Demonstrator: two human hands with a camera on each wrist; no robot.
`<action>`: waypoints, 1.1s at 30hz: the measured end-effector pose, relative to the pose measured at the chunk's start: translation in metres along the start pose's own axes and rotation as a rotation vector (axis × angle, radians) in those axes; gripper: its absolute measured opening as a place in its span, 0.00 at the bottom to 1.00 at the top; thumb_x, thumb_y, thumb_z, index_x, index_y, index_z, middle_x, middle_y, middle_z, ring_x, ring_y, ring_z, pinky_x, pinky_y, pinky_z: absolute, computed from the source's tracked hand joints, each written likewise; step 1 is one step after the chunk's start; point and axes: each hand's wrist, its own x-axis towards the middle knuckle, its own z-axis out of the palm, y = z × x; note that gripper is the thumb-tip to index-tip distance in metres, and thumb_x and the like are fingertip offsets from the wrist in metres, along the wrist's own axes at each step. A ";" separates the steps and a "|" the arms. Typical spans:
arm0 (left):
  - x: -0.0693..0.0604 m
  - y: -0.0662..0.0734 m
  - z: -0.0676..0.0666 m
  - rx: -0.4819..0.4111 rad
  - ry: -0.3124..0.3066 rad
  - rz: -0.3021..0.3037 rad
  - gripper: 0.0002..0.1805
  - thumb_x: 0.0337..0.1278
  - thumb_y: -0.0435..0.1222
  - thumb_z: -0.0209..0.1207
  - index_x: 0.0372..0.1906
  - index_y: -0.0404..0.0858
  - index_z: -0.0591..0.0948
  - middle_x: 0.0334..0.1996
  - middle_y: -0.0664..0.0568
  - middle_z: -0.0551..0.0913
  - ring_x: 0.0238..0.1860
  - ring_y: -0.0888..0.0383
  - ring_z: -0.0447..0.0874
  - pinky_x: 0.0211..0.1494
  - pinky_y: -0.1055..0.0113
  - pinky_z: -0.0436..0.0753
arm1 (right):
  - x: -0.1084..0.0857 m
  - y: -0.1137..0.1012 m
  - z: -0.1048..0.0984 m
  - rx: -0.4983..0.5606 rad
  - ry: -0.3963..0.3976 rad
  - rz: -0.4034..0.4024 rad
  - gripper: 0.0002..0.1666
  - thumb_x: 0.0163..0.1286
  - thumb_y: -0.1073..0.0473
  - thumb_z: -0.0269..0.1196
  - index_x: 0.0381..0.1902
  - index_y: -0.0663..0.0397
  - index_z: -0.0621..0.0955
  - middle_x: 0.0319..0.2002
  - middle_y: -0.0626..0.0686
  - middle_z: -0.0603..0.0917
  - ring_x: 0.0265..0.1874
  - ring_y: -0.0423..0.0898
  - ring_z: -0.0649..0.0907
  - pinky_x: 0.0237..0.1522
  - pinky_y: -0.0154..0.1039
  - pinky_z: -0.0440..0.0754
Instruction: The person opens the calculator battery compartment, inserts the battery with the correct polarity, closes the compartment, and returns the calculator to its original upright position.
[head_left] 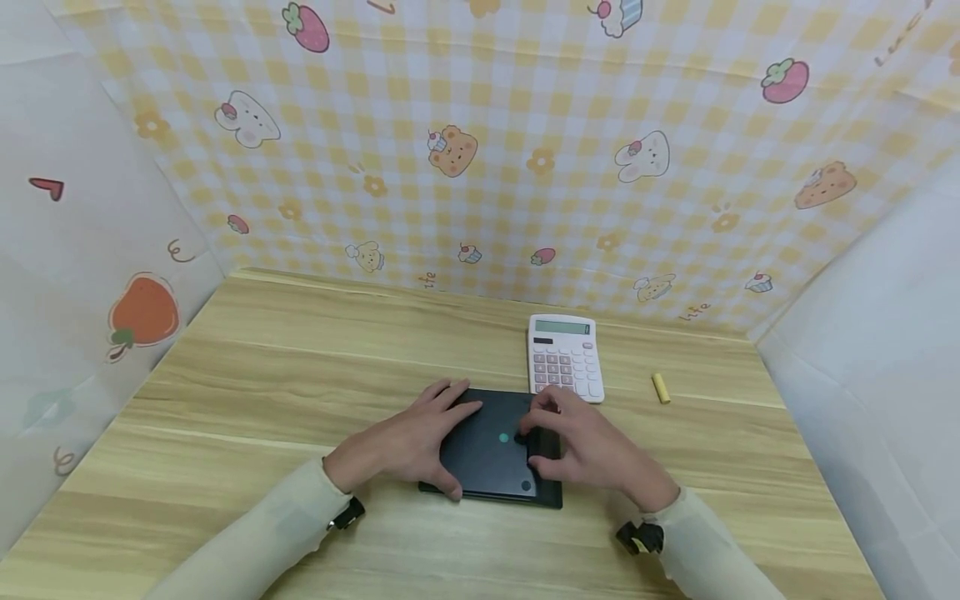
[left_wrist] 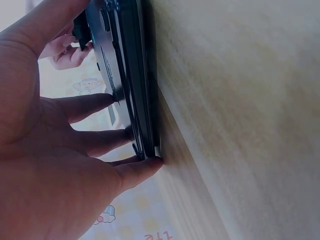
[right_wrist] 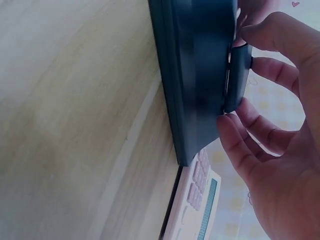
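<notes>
We are resting our left hand [head_left: 420, 435], fingers spread, on the black device [head_left: 482, 457] on the table [head_left: 300, 367], apparently steadying it just beside the calculator [head_left: 564, 354], while our right hand [head_left: 585, 446], fingers curled, is pinching a dark piece [right_wrist: 239, 80] along its right side.

Calculator [head_left: 566, 357] screen [head_left: 558, 327] shows "0", key marks too small to read surely; checked cloth [head_left: 495, 196] has "life" printed low at right.
</notes>
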 end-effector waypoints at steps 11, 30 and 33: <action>0.000 -0.002 0.003 -0.005 0.011 0.013 0.64 0.44 0.54 0.87 0.85 0.38 0.67 0.89 0.38 0.51 0.87 0.37 0.45 0.79 0.39 0.69 | -0.015 0.010 -0.008 0.009 0.023 0.117 0.22 0.62 0.56 0.78 0.54 0.43 0.87 0.56 0.42 0.78 0.46 0.43 0.82 0.49 0.42 0.86; -0.001 -0.003 0.002 0.009 0.020 0.039 0.64 0.44 0.54 0.87 0.85 0.35 0.68 0.88 0.36 0.52 0.87 0.35 0.46 0.79 0.36 0.69 | -0.047 0.045 -0.019 -0.071 -0.012 0.188 0.23 0.56 0.63 0.80 0.49 0.40 0.88 0.55 0.42 0.80 0.48 0.42 0.80 0.52 0.48 0.85; -0.001 -0.003 0.002 0.011 0.020 0.041 0.64 0.44 0.54 0.87 0.85 0.35 0.68 0.88 0.36 0.52 0.87 0.35 0.46 0.79 0.36 0.69 | -0.050 0.050 -0.020 -0.083 -0.021 0.199 0.24 0.56 0.64 0.80 0.49 0.39 0.88 0.56 0.43 0.81 0.50 0.43 0.81 0.54 0.50 0.86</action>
